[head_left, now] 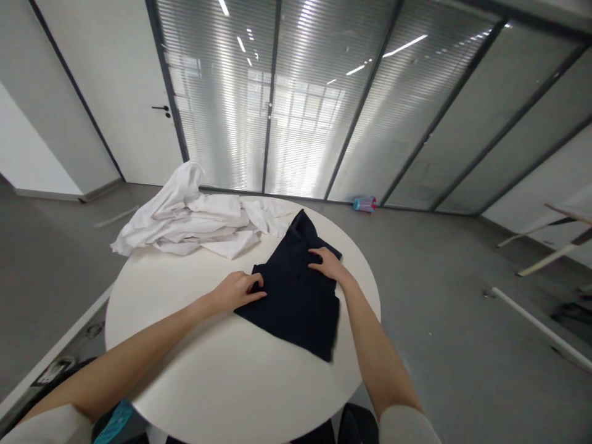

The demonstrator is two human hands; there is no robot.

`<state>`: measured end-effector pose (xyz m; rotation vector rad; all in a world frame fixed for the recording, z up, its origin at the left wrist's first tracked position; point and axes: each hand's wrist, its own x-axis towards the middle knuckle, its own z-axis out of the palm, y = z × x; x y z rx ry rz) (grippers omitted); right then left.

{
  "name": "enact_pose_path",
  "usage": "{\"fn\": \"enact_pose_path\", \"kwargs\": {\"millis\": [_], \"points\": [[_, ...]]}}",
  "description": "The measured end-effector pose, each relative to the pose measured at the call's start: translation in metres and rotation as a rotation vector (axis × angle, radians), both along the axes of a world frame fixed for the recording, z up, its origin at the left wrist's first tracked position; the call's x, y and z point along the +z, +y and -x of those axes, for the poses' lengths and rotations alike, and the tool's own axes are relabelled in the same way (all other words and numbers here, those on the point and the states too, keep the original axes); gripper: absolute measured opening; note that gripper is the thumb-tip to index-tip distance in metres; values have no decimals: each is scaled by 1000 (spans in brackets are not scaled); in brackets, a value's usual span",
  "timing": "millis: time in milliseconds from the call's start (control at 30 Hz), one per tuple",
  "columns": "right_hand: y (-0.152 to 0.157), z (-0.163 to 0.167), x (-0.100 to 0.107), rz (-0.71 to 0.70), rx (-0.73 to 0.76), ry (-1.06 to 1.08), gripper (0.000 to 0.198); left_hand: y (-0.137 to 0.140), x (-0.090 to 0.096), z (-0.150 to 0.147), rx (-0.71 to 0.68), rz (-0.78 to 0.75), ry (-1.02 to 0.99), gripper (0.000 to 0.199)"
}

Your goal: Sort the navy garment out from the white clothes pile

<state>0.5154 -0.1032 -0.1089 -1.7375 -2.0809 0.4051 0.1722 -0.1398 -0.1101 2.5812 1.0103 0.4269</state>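
A dark navy shirt point(296, 296) with a collar lies spread on the round white table point(222, 382). Its collar end points away from me and the hem is towards me. At the shirt's left edge is my left hand point(238, 290), thumb and fingers apart and slightly curled, touching the cloth. My right hand point(329, 265) rests on the upper right part of the shirt, also with thumb and fingers spread. Neither hand visibly grips the fabric. Small folds run across the shirt near the right hand.
A crumpled heap of white cloth point(198, 216) covers the table's far left edge and hangs over it. On the floor by the glass partition point(300, 123) stands a blue and pink bin-like object point(364, 204). Table or chair legs point(546, 259) show at the right.
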Motion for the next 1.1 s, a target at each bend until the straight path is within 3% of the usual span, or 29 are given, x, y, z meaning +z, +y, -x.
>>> {"fn": "enact_pose_path", "kwargs": {"millis": [100, 200, 300, 400, 500, 567, 633, 700, 767, 833, 900, 933, 1033, 1100], "points": [[2, 0, -6, -16, -88, -65, 59, -1, -14, -1, 107, -72, -135, 50], [4, -4, -6, 18, -109, -95, 33, 4, -30, -7, 179, -75, -243, 78], [7, -9, -1, 34, -104, 128, 15, 8, -26, -10, 133, 0, -274, 68], [10, -20, 6, -86, -229, 613, 17, 2, 6, 2, 28, -44, -310, 47], [10, -40, 11, -253, -398, 1013, 26, -11, 44, 39, -5, -61, -383, 32], [9, -56, 11, -324, -498, 1095, 28, -22, 60, 77, 45, -12, -477, 26], [6, -71, 9, -378, -620, 1043, 28, -32, 64, 120, 108, 67, -610, 20], [3, -84, 9, -427, -742, 968, 26, -41, 60, 164, 179, 132, -685, 29], [0, -90, 14, -498, -843, 936, 22, -46, 56, 203, 288, 176, -657, 46], [-4, -83, 24, -652, -904, 889, 19, -47, 55, 227, 483, 110, -608, 50], [-8, -62, 34, -790, -798, 790, 20, -46, 59, 230, 633, -24, -576, 44], [-11, -47, 37, -781, -658, 708, 23, -45, 61, 223, 639, -69, -562, 41], [-22, 3, 38, -459, -176, 428, 28, -41, 63, 172, 389, -7, -470, 31], [-31, 30, 33, -305, -48, 325, 26, -39, 55, 127, 172, 89, -311, 24]]}}
